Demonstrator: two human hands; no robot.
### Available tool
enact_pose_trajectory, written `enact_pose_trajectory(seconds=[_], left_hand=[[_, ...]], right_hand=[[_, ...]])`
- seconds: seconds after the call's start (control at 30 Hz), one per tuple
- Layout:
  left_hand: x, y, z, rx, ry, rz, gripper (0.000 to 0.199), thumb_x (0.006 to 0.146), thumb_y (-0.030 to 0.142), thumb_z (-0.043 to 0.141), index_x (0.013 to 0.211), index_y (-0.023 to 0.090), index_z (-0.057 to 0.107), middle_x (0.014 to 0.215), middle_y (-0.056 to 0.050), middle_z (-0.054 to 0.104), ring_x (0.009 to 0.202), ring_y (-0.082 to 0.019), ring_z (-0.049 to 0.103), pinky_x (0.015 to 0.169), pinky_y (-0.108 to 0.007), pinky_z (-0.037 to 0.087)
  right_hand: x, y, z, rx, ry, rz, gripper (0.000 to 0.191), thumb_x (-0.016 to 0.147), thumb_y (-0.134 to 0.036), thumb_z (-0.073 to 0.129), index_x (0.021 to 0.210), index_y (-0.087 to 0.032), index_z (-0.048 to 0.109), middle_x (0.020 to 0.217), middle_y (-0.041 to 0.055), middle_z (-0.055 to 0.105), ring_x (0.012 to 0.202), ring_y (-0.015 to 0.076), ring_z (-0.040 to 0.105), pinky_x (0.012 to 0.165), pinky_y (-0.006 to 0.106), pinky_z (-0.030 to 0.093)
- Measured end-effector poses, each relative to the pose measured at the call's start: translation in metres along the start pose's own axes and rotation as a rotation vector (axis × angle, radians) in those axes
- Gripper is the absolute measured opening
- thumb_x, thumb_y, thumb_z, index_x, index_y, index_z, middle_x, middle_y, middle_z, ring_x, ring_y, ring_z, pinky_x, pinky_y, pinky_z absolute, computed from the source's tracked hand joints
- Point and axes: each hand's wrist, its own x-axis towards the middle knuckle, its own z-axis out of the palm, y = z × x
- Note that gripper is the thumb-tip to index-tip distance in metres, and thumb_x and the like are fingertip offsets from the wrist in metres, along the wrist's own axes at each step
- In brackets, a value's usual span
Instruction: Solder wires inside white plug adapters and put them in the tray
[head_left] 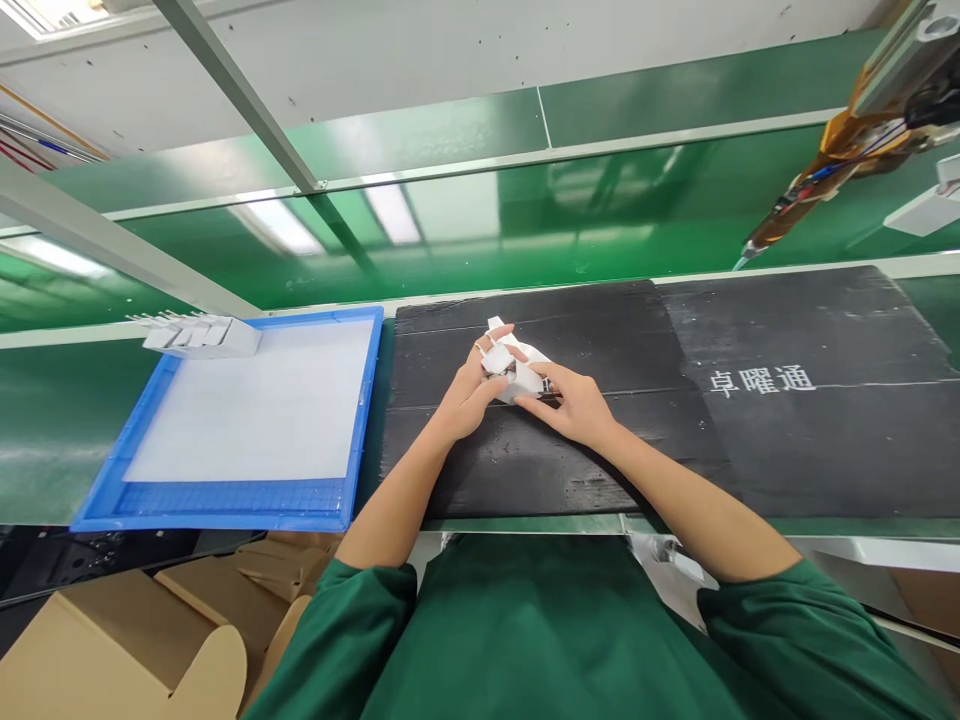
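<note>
Above the black mat (pixel 450 470), both my hands hold a small white power adapter. Its pin-bearing end piece (pixel 497 358) is in the fingers of my left hand (pixel 466 392), with metal pins pointing up and away. My right hand (pixel 576 402) grips the white adapter housing (pixel 525 382) from the right, thumb and fingers closed round it. Dark inner parts show between the end piece and the housing. Another white piece sticks out behind the fingers; its shape is partly hidden.
To the left lies a blue tray (pixel 360 400) lined with a white sheet. A row of white plug pieces with pins (pixel 206 337) stands on its far left corner. An orange-wrapped tool (pixel 795 205) hangs at the upper right. Cardboard boxes (pixel 135 640) sit below the bench edge.
</note>
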Motion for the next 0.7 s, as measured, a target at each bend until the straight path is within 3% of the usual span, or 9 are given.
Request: enact_pose_trajectory(seconds=[0.07,0.17,0.37,0.7], left_hand=[[-0.001,0.005,-0.001,-0.018,-0.034,-0.013,0.055,0.095,0.05,0.045,0.14,0.018,0.047,0.128,-0.01,0.061,0.117,-0.025,0.055,0.104,-0.036,0.038],[0.0,0.009,-0.002,0.043,-0.021,-0.03,0.056,0.098,0.051,0.041,0.143,0.018,0.044,0.125,-0.01,0.064,0.113,-0.023,0.057,0.103,-0.035,0.038],[-0.001,-0.002,-0.002,0.143,-0.027,0.04,0.041,0.095,0.051,0.05,0.121,0.019,0.054,0.116,-0.01,0.065,0.096,-0.021,0.062,0.085,-0.031,0.047],[-0.002,-0.004,0.006,0.196,-0.07,0.107,0.036,0.098,0.048,0.042,0.12,0.019,0.049,0.117,-0.011,0.061,0.098,-0.022,0.059,0.088,-0.033,0.044]], right_hand=[[0.0,0.001,0.001,-0.026,0.075,-0.015,0.04,0.088,-0.054,0.059,0.108,-0.019,0.064,0.093,0.0075,0.074,0.068,0.0187,0.067,0.059,0.028,0.052],[-0.001,0.003,0.002,-0.059,0.135,-0.054,0.04,0.088,-0.054,0.058,0.105,-0.019,0.062,0.094,0.0087,0.074,0.07,0.0193,0.068,0.062,0.029,0.054],[-0.002,0.001,0.002,-0.06,0.137,-0.087,0.037,0.089,-0.051,0.058,0.107,-0.019,0.061,0.092,0.0072,0.074,0.071,0.0187,0.069,0.062,0.028,0.053],[-0.003,0.0,0.002,-0.058,0.115,-0.11,0.038,0.09,-0.053,0.056,0.108,-0.02,0.062,0.085,0.0053,0.072,0.064,0.0167,0.065,0.06,0.027,0.05]])
